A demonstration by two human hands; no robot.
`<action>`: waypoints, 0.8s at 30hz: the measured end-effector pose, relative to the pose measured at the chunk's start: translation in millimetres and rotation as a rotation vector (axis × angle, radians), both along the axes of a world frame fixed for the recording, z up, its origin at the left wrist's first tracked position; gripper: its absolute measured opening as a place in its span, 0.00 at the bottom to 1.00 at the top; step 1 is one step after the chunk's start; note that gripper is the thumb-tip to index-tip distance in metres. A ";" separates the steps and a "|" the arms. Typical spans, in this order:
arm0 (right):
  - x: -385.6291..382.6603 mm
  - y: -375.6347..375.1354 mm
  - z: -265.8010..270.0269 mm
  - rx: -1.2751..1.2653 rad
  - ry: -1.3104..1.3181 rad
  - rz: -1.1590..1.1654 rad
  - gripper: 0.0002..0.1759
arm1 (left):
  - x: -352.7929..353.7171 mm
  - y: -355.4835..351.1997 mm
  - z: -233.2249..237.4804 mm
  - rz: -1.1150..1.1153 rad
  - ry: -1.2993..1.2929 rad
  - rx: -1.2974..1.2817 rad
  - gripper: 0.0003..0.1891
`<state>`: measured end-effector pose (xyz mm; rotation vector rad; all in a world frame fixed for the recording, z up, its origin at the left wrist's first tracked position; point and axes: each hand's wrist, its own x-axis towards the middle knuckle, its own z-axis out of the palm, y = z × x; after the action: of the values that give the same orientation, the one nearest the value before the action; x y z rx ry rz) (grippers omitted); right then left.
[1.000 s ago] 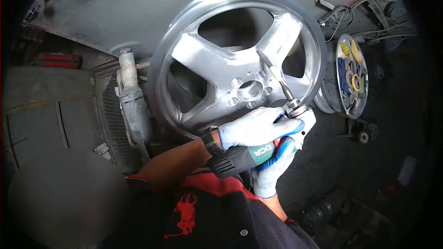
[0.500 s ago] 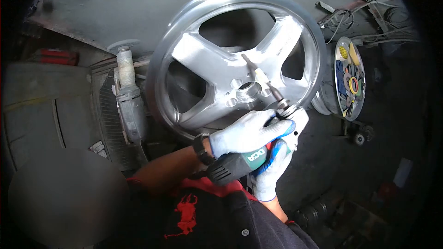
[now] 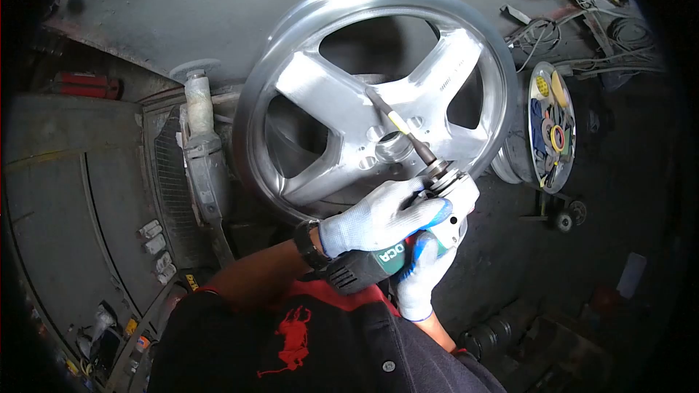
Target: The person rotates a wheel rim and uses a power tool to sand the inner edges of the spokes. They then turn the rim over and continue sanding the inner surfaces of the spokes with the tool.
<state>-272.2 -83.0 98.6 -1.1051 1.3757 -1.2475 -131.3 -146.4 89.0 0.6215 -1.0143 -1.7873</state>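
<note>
Both my hands wear white gloves with blue palms and are wrapped round a green and black angle grinder point(image 3: 392, 256) marked DCA. My left hand point(image 3: 378, 218), with a black watch at its wrist, grips over the top near the metal head. From below, my right hand point(image 3: 429, 273) holds the body, its fingers partly hidden. A long dark rod point(image 3: 400, 125) with a yellow band extends from the grinder's head across the hub of a silver alloy wheel rim point(image 3: 320, 87). The rod's tip lies at the base of the spokes.
Left of the rim stands a grey power tool point(image 3: 205, 167) with a wrapped neck and a disc on its end. At the right, a round tray point(image 3: 544, 76) holds tape rolls and small items. Cables point(image 3: 542, 36) hang at the upper right, and a caster point(image 3: 564, 220) shows below the tray.
The grinder and both hands have shifted slightly left, and the rod's tip has moved left across the rim's centre. A blurred round patch at lower left is gone, uncovering small items there.
</note>
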 end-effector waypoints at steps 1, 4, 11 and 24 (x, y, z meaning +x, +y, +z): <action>-1.9 -2.3 0.1 -0.001 0.000 -0.001 0.49 | 0.2 -0.7 1.4 -0.001 0.000 -0.001 0.18; -4.5 -7.2 -4.2 -0.009 0.121 -0.134 0.47 | -9.7 -18.7 -6.3 -0.107 -0.129 -0.032 0.19; -5.0 -2.9 -10.8 -0.072 0.232 -0.113 0.51 | -7.5 -15.6 -22.4 -0.132 -0.130 -0.014 0.23; 0.0 -14.9 6.3 -0.053 0.207 -0.191 0.48 | -12.4 -22.4 -2.8 -0.112 0.023 0.084 0.19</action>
<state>-272.2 -97.9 104.9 -1.1882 1.6433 -1.3411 -143.7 -168.8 86.3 0.6048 -0.9793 -1.9386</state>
